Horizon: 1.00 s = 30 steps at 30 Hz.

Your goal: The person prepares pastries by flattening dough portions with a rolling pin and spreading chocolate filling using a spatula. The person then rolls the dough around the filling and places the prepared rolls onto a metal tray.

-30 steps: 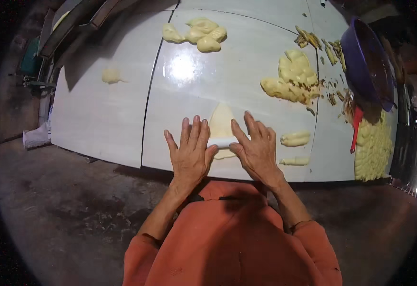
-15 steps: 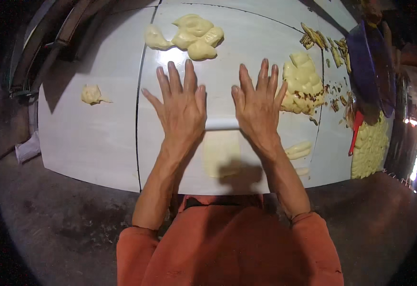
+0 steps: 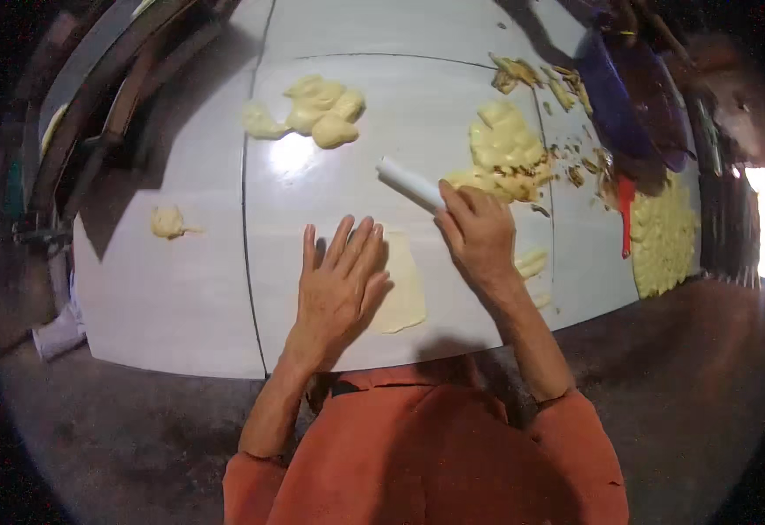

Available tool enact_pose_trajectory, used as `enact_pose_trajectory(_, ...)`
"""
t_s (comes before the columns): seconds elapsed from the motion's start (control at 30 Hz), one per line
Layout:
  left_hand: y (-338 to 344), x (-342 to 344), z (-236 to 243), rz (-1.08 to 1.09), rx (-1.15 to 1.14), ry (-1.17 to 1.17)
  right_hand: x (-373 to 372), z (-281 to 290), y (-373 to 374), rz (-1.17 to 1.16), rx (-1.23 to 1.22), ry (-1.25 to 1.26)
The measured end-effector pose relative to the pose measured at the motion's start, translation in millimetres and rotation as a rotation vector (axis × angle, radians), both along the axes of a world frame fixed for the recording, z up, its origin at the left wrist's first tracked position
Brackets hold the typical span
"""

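At the middle of the frame we find the dough sheet, thin, pale and flat on the white table, its lower edge toward the orange shirt. Our left hand lies along the sheet's left side, palm down, fingers long and slightly spread, holding nothing that we can see (whether the palm presses on the dough or only hangs over it, we cannot tell). Our right hand, right of centre, is closed around the near end of the white rod, which slants up and left from the fist, above the sheet in the frame. In the upper left part of the table we have a cluster of lumps, and at far left a small scrap. Right of the rod sits a yellow slab with brown bits along its lower part; below it, two rolls lie partly hidden by the right forearm. At upper right we see a purple bowl, with a red tool beneath it, just beside a wide dimpled mass.
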<state>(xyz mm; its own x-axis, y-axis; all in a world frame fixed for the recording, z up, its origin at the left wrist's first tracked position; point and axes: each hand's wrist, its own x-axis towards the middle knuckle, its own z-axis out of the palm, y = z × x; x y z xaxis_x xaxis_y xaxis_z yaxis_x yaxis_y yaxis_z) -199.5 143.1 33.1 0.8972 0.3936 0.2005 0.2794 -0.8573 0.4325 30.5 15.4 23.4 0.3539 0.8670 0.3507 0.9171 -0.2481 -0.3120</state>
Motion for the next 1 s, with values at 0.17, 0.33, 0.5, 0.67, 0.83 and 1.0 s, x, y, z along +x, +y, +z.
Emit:
enact_pose_trajectory(0.17, -19.2, -1.6, -4.5, 0.067, -0.034, 0.355, -15.9, 15.2, -6.1, -0.117, -0.063, -0.002)
enact_pose_trajectory(0.33, -28.5, 0.7, -0.5, 0.123, -0.023, 0.409, 44.8, 30.1, -69.9, -0.345, 0.05, -0.026)
enact_pose_trajectory(0.5, -44.1, 15.0, 13.9, 0.228, -0.065, 0.554, 190.9, 6.3, -199.6, -0.926, -0.039, -0.233)
enact_pose_trajectory(0.67, -58.7, 7.9, -3.0, 0.57, -0.071, 0.571, 254.5, 4.7, -262.9, -1.061, -0.279, -0.174)
enact_pose_trajectory(0.83, -77.9, 1.2, -15.5, 0.941, -0.068, 0.607, 275.5, 9.7, -276.5, -0.915, -0.111, 0.132)
enact_pose_trajectory(1.0, -79.8, -12.2, -55.0, 1.078, -0.022, 0.589, 288.3, 17.5, -323.8, -0.843, 0.125, 0.534)
